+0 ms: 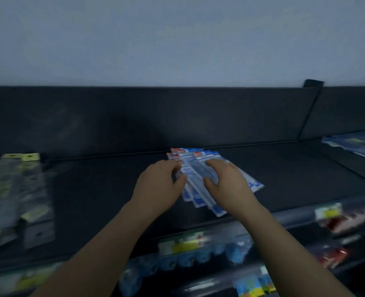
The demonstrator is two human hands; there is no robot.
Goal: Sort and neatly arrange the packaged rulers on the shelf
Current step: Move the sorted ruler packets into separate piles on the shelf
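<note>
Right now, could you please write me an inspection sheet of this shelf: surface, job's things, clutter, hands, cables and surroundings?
Surface: dark flat shelf board, dimly lit.
Job's things: blue-and-white plastic ruler packets, fanned unevenly in one pile, mid-shelf.
Clutter: clear packets with yellow-green header cards at the left; blue flat packets at the far right, beyond a black divider.
Hands: left hand curls round the pile's left edge; right hand lies on top, grip unclear in the blur.
Cables: nothing seen.
Surroundings: pale wall above a dark back panel; coloured packaged goods on the lower shelf.
</note>
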